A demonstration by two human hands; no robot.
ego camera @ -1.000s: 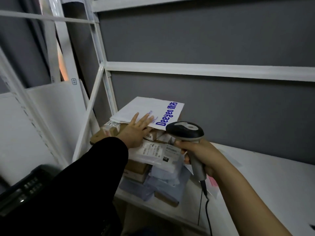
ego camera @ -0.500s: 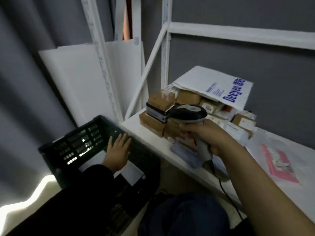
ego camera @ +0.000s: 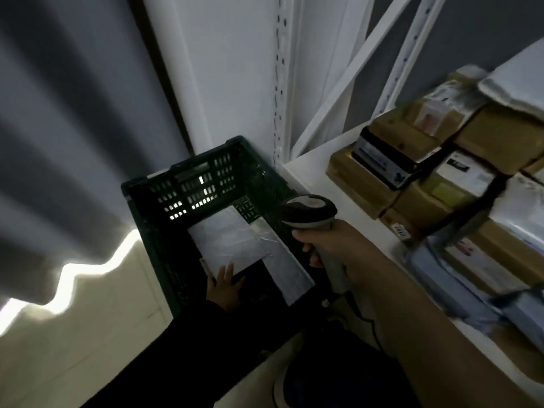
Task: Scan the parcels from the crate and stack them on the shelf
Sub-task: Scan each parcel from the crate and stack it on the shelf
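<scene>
Far left is just a grey curtain [ego camera: 59, 142] with a strip of light along its bottom edge. Next to it is the black crate [ego camera: 182, 169], sitting on the floor right up against the shelf [ego camera: 309, 169].

The left hand [ego camera: 225, 285] reaches down into the crate from a dark sleeve [ego camera: 176, 348]. Its fingers are straight and a bit spread, tips lying on the near edge of a pale mailer [ego camera: 232, 240] that sits flat in the bottom. It's too dark down there to see if anything's hooked under that edge. A second mailer [ego camera: 290, 275] lies along the crate's right wall, partly under the first one.

The right hand [ego camera: 332, 251] is wrapped tight round the grip of the scanner [ego camera: 309, 212], bare forearm coming in from the bottom right corner. The scanner's head hangs over the crate's right rim, pointing down into it. The lower part of the grip is hidden inside the fist.

Right side: a stack [ego camera: 441, 178] of brown boxes and bagged parcels on the shelf, well apart from both hands. It's smeared with motion blur, so the labels are unreadable, and the frame edge cuts it off on the right.
</scene>
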